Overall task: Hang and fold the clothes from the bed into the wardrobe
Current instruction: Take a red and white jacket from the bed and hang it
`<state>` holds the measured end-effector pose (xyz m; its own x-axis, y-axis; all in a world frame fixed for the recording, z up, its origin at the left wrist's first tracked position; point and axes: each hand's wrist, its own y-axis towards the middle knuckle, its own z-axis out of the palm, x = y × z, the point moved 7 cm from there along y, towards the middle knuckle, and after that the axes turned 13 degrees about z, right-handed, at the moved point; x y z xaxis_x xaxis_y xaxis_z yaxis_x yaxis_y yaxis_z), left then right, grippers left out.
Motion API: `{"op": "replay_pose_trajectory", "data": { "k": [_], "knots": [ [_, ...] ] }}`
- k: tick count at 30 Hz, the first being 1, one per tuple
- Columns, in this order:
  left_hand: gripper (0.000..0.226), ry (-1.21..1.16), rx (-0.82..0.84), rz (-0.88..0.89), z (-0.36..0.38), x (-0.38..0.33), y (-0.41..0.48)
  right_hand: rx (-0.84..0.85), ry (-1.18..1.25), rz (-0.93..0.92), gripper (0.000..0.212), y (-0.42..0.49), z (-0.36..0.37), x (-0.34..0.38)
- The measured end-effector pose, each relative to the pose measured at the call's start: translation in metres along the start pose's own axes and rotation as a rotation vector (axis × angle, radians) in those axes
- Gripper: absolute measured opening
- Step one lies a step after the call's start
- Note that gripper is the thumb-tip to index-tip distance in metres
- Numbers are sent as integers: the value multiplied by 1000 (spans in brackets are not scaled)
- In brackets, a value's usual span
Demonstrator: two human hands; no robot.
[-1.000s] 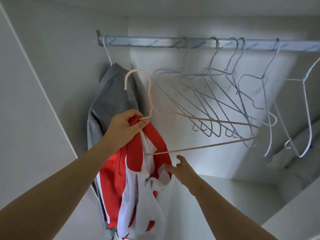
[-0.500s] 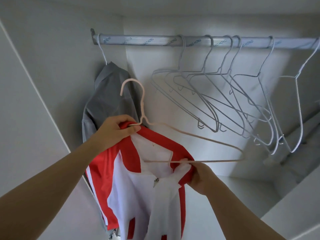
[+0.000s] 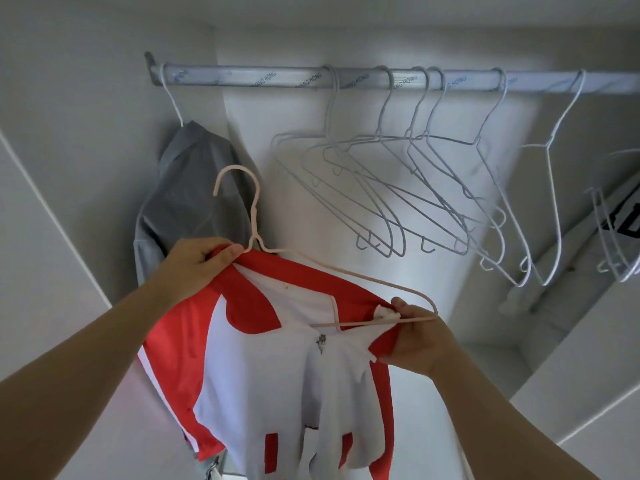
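Right hand (image 3: 420,336) has slid out to the far end of the pink hanger (image 3: 255,220) and now pinches the bottom bar plus some white fabric there. Left hand (image 3: 197,261) grips the red-and-white jacket (image 3: 263,375) at the hanger's neck. Jacket's spread across it, held below the rod (image 3: 242,76), just beside a hanging grey shirt (image 3: 183,202).

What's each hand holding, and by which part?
Left hand grips the red-and-white jacket at its collar, by the pink hanger neck. Right hand pinches the jacket's white fabric against the hanger's lower bar, near its right end.
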<state>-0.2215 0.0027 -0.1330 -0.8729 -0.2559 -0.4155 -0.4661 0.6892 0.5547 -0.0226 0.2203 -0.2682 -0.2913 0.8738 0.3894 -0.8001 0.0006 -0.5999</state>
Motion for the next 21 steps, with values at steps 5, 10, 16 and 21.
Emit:
{"op": "replay_pose_trajectory", "data": {
  "k": [5,10,16,21],
  "knots": [
    [21,-121,11,19,12,-19,-4,-180,-53,94,24,2,-5,-6],
    [13,-183,-13,132,31,-49,4,-254,-166,99,50,9,-2,-12],
    [19,-105,42,50,17,-21,-8,-168,21,71,59,-2,-18,-2],
    [23,-32,110,10,11,-2,-20,-164,-44,82,75,-2,-21,-3]
  ]
}}
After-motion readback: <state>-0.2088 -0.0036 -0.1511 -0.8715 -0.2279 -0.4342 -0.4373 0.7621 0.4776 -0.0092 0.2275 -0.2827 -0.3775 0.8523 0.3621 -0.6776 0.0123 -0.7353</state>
